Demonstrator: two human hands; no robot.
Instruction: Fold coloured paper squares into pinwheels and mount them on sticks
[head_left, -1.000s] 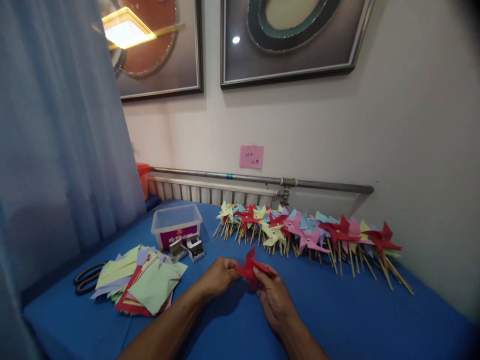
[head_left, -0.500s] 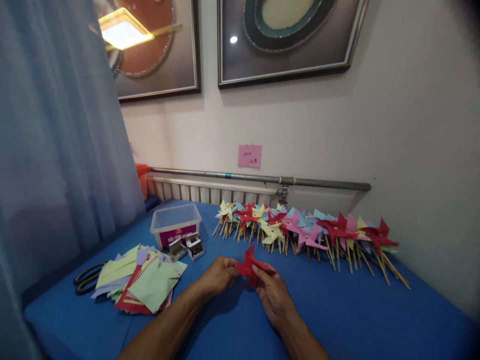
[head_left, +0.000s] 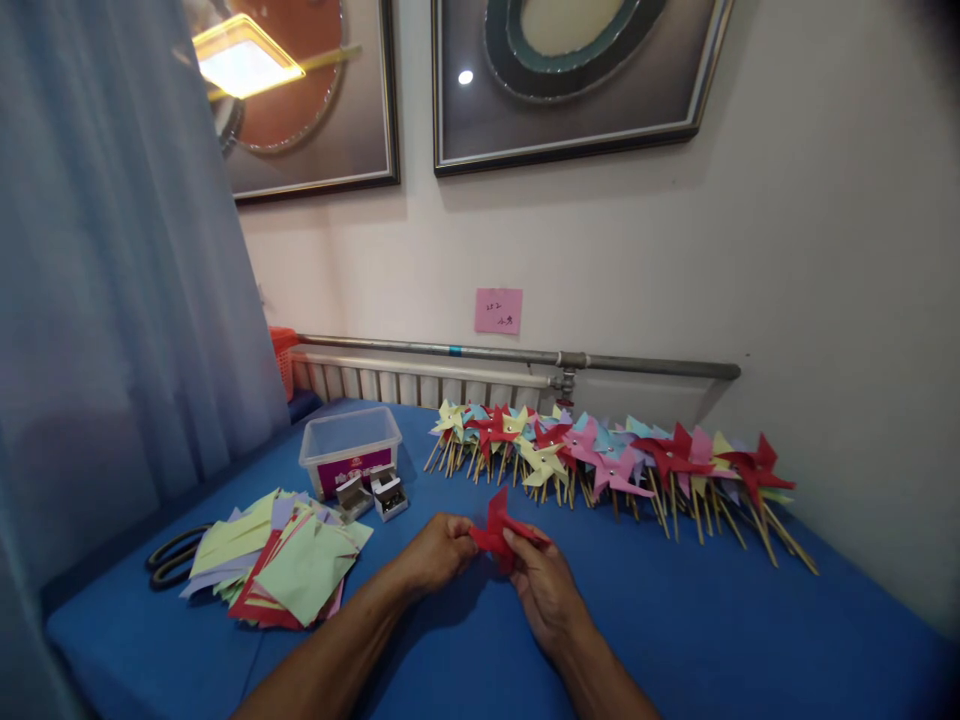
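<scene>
A red paper pinwheel (head_left: pixel 496 528) is held between my two hands above the blue-covered table (head_left: pixel 465 660). My right hand (head_left: pixel 546 578) grips it from the right, the thumb pressed on the folded paper near its middle. From the left, my left hand (head_left: pixel 444 550) is closed at the edge of the pinwheel, fingertips pinched together. Whether a pin or a stick is in that pinch cannot be made out. Behind my hands lies a long row of finished-looking pinwheels (head_left: pixel 607 470) on thin wooden sticks, in red, yellow, pink, blue and purple.
A loose pile of coloured paper sheets (head_left: pixel 300 570) lies at the left, beside black scissor handles (head_left: pixel 176 558). Two small open boxes (head_left: pixel 390 500) stand before a clear plastic tub (head_left: pixel 352 425). A metal pipe (head_left: pixel 510 354) and radiator run along the wall; a blue curtain (head_left: pixel 135 250) hangs left.
Both hands keep nearly the same hold on the red pinwheel. The whole view has shifted very slightly; nothing else has visibly moved.
</scene>
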